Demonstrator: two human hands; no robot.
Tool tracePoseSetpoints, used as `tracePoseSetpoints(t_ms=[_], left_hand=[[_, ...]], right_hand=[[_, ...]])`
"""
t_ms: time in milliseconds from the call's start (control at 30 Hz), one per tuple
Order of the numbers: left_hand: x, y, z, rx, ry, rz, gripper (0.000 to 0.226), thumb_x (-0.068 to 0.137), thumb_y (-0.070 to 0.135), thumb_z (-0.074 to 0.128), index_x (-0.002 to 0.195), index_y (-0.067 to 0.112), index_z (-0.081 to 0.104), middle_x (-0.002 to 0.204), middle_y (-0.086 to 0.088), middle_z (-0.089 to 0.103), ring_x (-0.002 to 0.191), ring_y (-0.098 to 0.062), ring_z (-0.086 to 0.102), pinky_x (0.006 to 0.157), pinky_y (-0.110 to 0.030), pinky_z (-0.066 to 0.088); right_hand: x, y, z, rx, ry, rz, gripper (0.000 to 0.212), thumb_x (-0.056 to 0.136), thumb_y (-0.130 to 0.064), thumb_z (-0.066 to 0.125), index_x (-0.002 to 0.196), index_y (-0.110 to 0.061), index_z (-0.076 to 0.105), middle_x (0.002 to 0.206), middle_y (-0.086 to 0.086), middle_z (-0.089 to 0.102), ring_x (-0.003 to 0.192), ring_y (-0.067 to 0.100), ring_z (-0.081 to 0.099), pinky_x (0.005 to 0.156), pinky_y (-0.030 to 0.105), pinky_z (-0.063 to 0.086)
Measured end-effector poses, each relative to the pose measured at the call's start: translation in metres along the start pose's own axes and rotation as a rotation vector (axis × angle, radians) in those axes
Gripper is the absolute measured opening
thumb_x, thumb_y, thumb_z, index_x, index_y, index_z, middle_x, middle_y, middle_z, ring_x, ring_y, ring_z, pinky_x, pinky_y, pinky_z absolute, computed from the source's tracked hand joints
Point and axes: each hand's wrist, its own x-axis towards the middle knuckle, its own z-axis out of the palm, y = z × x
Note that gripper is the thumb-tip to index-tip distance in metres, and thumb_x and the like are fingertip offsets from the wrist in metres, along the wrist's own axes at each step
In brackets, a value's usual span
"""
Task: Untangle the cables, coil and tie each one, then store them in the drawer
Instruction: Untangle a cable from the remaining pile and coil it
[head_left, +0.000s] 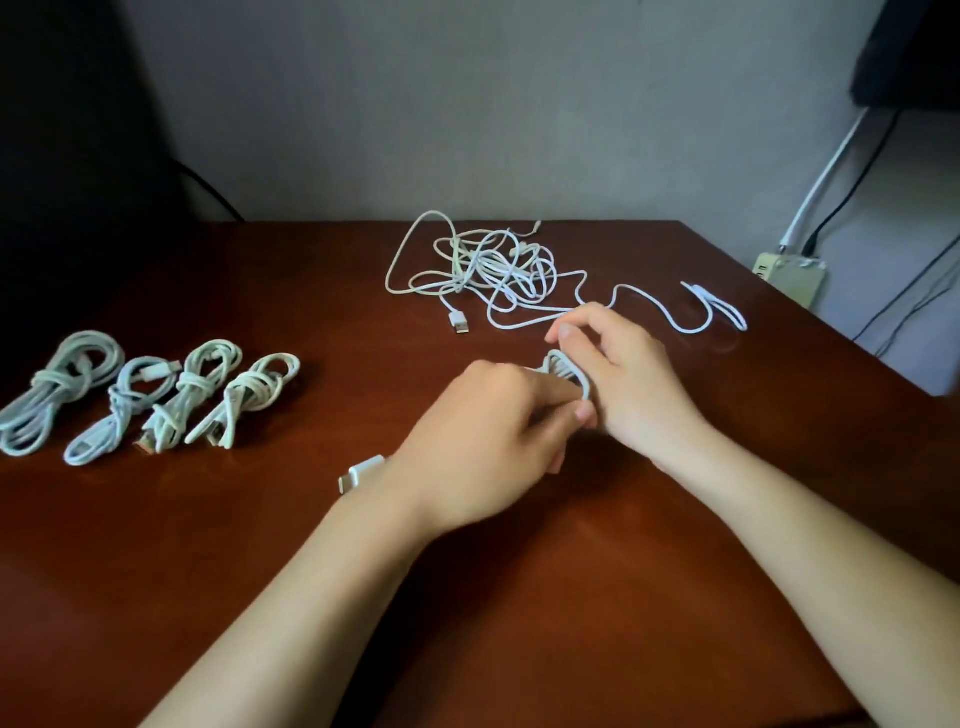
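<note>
White cable (567, 370), partly coiled, pinched between left hand (488, 447) and right hand (628, 379), both grasping it; four tied bundles (150, 400) lie well left of the left hand; tangle (488, 270) lies beyond the right hand, judged unfinished; drawer unseen; storage apparently outstanding.

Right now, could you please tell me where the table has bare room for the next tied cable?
The table is bare between the tied cables and the left hand, and at its near left corner. The back right is crowded by the tangle and the cable running to the right hand.
</note>
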Motion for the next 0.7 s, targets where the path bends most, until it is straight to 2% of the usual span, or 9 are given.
tracePoseSetpoints(t_ms=[67, 100, 167, 233, 267, 367, 467, 567, 700], left_hand=[[0.0, 0.0, 0.005, 0.121, 0.037, 0.02, 0.035, 0.093, 0.035, 0.041, 0.073, 0.02, 0.065, 0.059, 0.01, 0.059, 0.063, -0.007, 0.052, 0.067, -0.026, 0.043], [0.0, 0.001, 0.007, 0.143, 0.051, 0.029, 0.034, 0.091, 0.035, 0.039, 0.067, 0.024, 0.06, 0.058, 0.012, 0.056, 0.063, -0.008, 0.051, 0.067, -0.03, 0.044], [-0.001, 0.001, 0.009, 0.147, 0.078, 0.048, 0.031, 0.091, 0.035, 0.04, 0.062, 0.036, 0.049, 0.059, 0.013, 0.055, 0.064, -0.008, 0.052, 0.066, -0.032, 0.045], [0.0, -0.001, 0.009, 0.105, 0.101, 0.037, 0.028, 0.093, 0.033, 0.043, 0.069, 0.04, 0.054, 0.062, 0.013, 0.06, 0.061, -0.003, 0.052, 0.065, -0.028, 0.046], [0.001, -0.003, 0.008, 0.067, 0.103, 0.018, 0.026, 0.096, 0.031, 0.045, 0.076, 0.035, 0.061, 0.063, 0.013, 0.062, 0.057, 0.0, 0.051, 0.063, -0.024, 0.044], [0.003, -0.007, 0.006, -0.076, 0.064, -0.033, 0.021, 0.098, 0.023, 0.051, 0.085, 0.023, 0.068, 0.061, 0.011, 0.062, 0.047, 0.0, 0.049, 0.057, -0.014, 0.039], [0.005, -0.013, 0.004, -0.282, 0.019, -0.086, 0.021, 0.096, 0.021, 0.053, 0.083, 0.017, 0.069, 0.057, 0.009, 0.059, 0.04, -0.005, 0.041, 0.049, -0.014, 0.036], [0.005, -0.017, -0.002, -0.581, -0.019, -0.191, 0.027, 0.088, 0.028, 0.055, 0.071, 0.011, 0.066, 0.048, 0.002, 0.05, 0.036, -0.009, 0.034, 0.041, -0.014, 0.029], [0.003, -0.022, -0.015, -0.899, 0.047, -0.376, 0.033, 0.078, 0.034, 0.057, 0.049, 0.019, 0.055, 0.041, 0.003, 0.033, 0.033, -0.007, 0.027, 0.038, -0.015, 0.023]], right_hand=[[0.003, 0.001, 0.0, 0.038, 0.029, 0.031, 0.022, 0.097, -0.027, 0.049, 0.079, -0.029, 0.06, 0.056, -0.023, 0.057, 0.053, 0.001, 0.049, 0.055, 0.023, 0.036], [0.003, 0.001, 0.0, 0.082, 0.038, 0.054, 0.024, 0.097, -0.028, 0.049, 0.076, -0.028, 0.06, 0.055, -0.021, 0.057, 0.053, 0.001, 0.048, 0.053, 0.022, 0.035], [0.004, -0.001, 0.0, 0.247, 0.037, 0.137, 0.027, 0.099, -0.028, 0.047, 0.075, -0.023, 0.059, 0.05, -0.01, 0.05, 0.042, 0.002, 0.041, 0.041, 0.018, 0.029], [0.003, -0.008, -0.003, 0.456, 0.02, 0.24, 0.028, 0.101, -0.025, 0.045, 0.077, -0.016, 0.055, 0.049, -0.001, 0.042, 0.031, 0.005, 0.032, 0.033, 0.014, 0.021], [0.002, -0.011, -0.004, 0.536, 0.013, 0.274, 0.028, 0.102, -0.024, 0.044, 0.078, -0.013, 0.053, 0.049, 0.001, 0.04, 0.029, 0.006, 0.029, 0.033, 0.013, 0.019], [0.001, -0.016, -0.007, 0.724, 0.001, 0.332, 0.029, 0.103, -0.025, 0.043, 0.078, -0.012, 0.05, 0.045, -0.002, 0.042, 0.03, 0.005, 0.026, 0.032, 0.013, 0.017], [0.0, -0.02, -0.01, 0.891, -0.018, 0.385, 0.03, 0.101, -0.027, 0.045, 0.077, -0.01, 0.052, 0.045, 0.0, 0.044, 0.029, 0.005, 0.025, 0.032, 0.013, 0.016], [-0.001, -0.027, -0.015, 0.984, -0.053, 0.361, 0.032, 0.1, -0.029, 0.045, 0.076, -0.008, 0.051, 0.046, 0.001, 0.043, 0.027, 0.004, 0.027, 0.032, 0.013, 0.014], [-0.004, -0.033, -0.023, 0.979, -0.116, 0.262, 0.034, 0.1, -0.03, 0.045, 0.073, -0.01, 0.046, 0.045, 0.003, 0.04, 0.027, 0.004, 0.024, 0.032, 0.014, 0.013]])
